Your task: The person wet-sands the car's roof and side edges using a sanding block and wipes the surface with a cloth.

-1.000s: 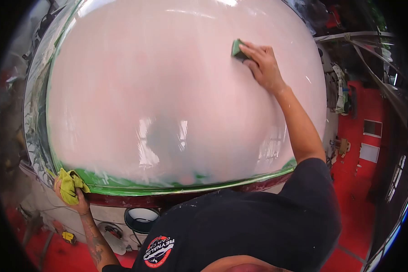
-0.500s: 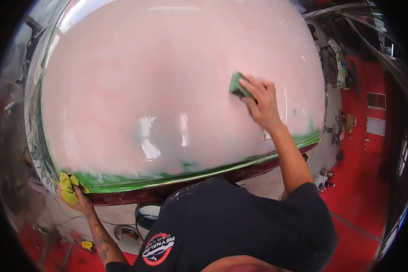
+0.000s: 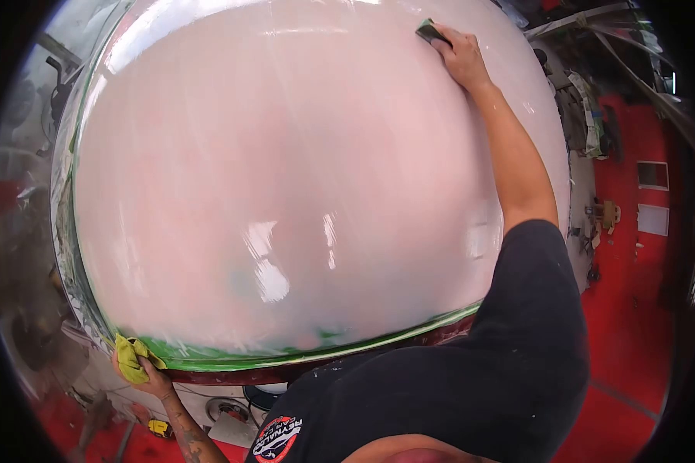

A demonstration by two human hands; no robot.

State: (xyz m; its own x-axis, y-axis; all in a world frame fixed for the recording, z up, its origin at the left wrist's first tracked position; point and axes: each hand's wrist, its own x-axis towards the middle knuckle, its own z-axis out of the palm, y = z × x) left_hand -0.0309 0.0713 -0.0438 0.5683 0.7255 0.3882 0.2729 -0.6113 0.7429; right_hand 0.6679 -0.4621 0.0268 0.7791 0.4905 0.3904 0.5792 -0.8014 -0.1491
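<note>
- Fingers of the left hand are closed on a yellow-green cloth at the near left corner of the pale pink panel. If grit were caught in the folds, dragging the cloth could scratch the surface; a loosened grip could let it drop.
- Along the near edge, a green band shows beside the pale coating, with faint green patches close by. Rubbing hard there could thin the coating further, since edges probably take more pressure than the broad middle.
- Where the dark shirt overlaps the near edge, I cannot tell whether it touches. If it does, leaning farther in could smear or scuff that rim.
- Towards the far right of the panel, the right hand has its fingers bent around a small green block, narrow in grip, holding it at the glossy surface. With the arm reaching so far, weight could fall on one edge of the block and leave a groove; a slick face could make it skid, and knuckles or fingertips could rub the coating.
</note>
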